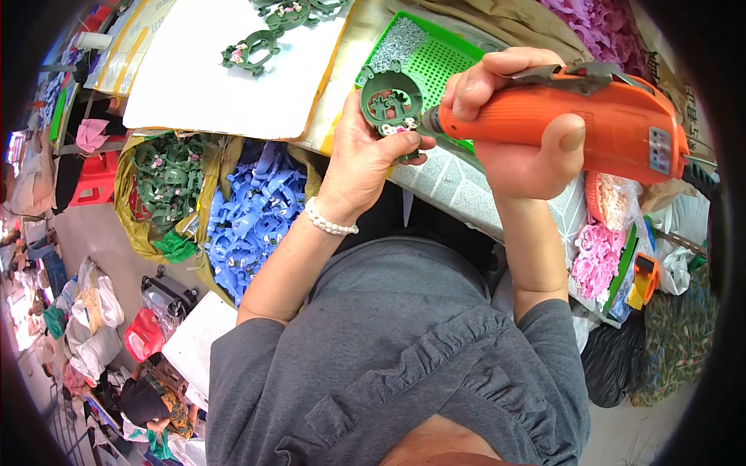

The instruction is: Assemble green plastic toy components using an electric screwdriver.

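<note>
Left hand: the left hand pinched a dark green plastic piece between thumb and fingers; a string of white beads circled the wrist.
Green piece: it was held up over the table's near edge, in front of the basket, its round opening tilted toward the camera and small pale-and-pink figures near the thumb.
Right hand: the right hand was wrapped around an orange power driver, fingers curled over the far side, thumb along the near side.
Driver tip: it pointed left, right beside the green piece; contact could not be told.
Basket: a bright green basket held small silvery parts at its left end.
White board: more green pieces lay toward its far edge.
Sacks: green pieces filled one, blue pieces the next.
</note>
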The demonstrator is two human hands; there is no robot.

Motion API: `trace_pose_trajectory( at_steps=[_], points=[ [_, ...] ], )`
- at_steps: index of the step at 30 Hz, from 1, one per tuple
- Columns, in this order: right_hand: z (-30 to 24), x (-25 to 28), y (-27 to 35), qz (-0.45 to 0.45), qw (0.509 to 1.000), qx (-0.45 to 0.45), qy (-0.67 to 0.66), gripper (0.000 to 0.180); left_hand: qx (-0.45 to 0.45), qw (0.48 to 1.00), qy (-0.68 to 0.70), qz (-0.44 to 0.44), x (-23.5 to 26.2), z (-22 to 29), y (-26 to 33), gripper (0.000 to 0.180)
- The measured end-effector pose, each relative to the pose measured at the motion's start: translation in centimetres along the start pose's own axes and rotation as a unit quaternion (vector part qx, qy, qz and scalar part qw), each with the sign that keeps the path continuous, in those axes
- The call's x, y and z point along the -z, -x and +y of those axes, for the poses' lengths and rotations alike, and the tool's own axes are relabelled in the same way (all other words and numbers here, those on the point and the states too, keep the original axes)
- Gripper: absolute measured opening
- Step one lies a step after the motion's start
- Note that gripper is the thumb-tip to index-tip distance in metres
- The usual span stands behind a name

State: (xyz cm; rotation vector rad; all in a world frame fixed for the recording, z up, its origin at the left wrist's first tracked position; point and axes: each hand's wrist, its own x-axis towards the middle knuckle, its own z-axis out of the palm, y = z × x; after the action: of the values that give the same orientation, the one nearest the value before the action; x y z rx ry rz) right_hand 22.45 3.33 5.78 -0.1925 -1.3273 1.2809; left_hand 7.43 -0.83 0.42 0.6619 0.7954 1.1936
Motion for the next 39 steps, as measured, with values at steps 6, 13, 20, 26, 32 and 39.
trace_pose_trajectory(
  at_steps=[6,13,20,26,32,39],
  points=[
    [0.4,0.0,0.5,0.028,1.000,-0.012,0.005,0.066,-0.014,1.000,-0.007,0.005,-0.4,-0.3,0.1,0.045],
    [0.1,-0.6,1.0,0.027,0.996,-0.045,0.076,0.060,-0.041,0.998,0.008,0.036,-1.2,-1.0,0.2,0.041],
    [0.8,0.5,1.0,0.043,0.997,-0.062,0.023,0.060,-0.013,0.999,0.022,0.019,-0.9,-1.1,0.1,0.041],
    [0.1,2.0,-0.5,0.030,1.000,0.007,-0.001,0.067,-0.038,0.998,0.034,0.033,0.1,-0.6,-0.6,0.043],
    [3.6,4.2,-0.1,0.160,0.980,-0.045,0.106,0.041,-0.019,0.998,0.012,0.053,0.5,0.3,-0.4,0.042],
    [5.1,4.4,-0.1,0.187,0.975,-0.060,0.099,0.040,-0.025,0.998,0.015,0.057,0.7,0.2,-0.8,0.046]
  ],
)
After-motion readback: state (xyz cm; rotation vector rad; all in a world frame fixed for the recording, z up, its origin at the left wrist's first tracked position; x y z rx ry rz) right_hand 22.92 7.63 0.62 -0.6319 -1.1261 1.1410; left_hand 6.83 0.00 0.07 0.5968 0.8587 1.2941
